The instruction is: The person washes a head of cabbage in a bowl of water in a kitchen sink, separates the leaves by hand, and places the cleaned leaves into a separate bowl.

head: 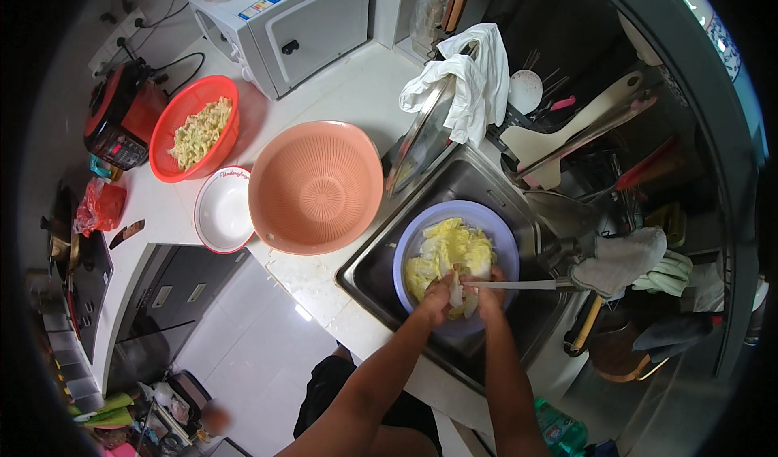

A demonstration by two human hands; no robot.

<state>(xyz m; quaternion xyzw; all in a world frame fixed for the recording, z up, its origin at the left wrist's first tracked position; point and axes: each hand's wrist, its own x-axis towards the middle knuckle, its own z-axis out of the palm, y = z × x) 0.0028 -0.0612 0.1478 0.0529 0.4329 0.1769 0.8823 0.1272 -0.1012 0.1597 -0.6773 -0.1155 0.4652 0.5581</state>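
Observation:
A lavender plastic basin (406, 238) stands in the stainless steel sink (380, 293), with yellow-green cabbage leaves (450, 244) in what looks like water. My left hand (439, 298) and my right hand (491, 290) are inside the basin near its lower edge, close together. Both grip pieces of pale leaf between the fingers. The faucet's spout (516, 285) reaches over the basin from the right and partly covers my right fingers. Left of the sink, an orange colander (322, 199) rests on the counter with nothing in it, its rim touching or overlapping a white red-rimmed bowl (223, 211).
A red basket (159, 150) of chopped pale food, a rice cooker (118, 123) and a microwave (316, 31) stand on the counter. A knife (127, 233) lies near the stove. White cloths (477, 86) hang over a lid behind the sink; utensils crowd the right.

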